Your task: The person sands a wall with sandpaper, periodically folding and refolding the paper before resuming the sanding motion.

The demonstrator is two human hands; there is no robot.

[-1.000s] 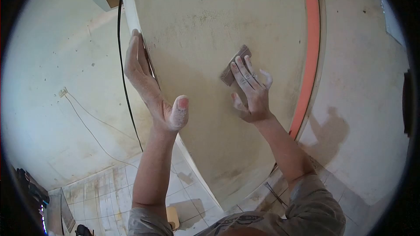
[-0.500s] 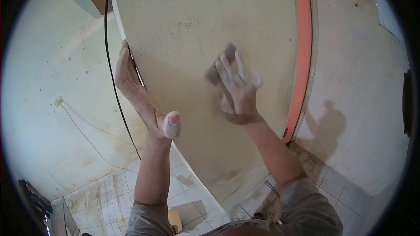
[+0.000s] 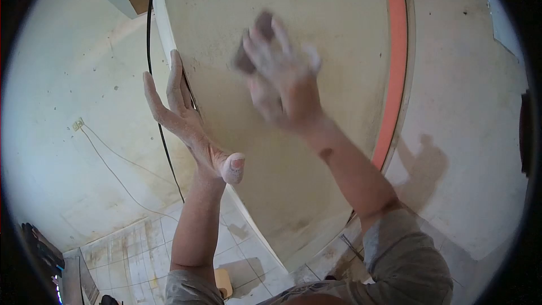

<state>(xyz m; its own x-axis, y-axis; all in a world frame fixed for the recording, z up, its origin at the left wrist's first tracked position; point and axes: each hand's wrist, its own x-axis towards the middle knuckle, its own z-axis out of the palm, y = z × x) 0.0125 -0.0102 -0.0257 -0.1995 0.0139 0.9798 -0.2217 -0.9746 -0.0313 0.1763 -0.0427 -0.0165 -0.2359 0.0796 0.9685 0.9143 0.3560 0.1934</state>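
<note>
A pale, stained door [image 3: 293,181] stands upright in front of me, dusty and marked on its face. My right hand [image 3: 291,82], whitened by powder and blurred by motion, presses a dark piece of sandpaper [image 3: 245,59] flat against the upper part of that face. Parts of the sheet stick out past the fingers on the left and at the top. At the door's left edge, my left hand [image 3: 189,124] rests with its fingers spread and its thumb pointing toward me. White powder coats it too, and it holds no object.
A black cable [image 3: 149,39] hangs beside the door's left edge. On the left wall is a socket [image 3: 78,124] with a thin wire. An orange strip [image 3: 397,68] runs along the door's right side. A cream-coloured object [image 3: 223,282] sits on the tiled floor [image 3: 237,254].
My right hand has moved up and to the left across the door with the sandpaper. The fingers of my left hand have spread apart along the edge.
</note>
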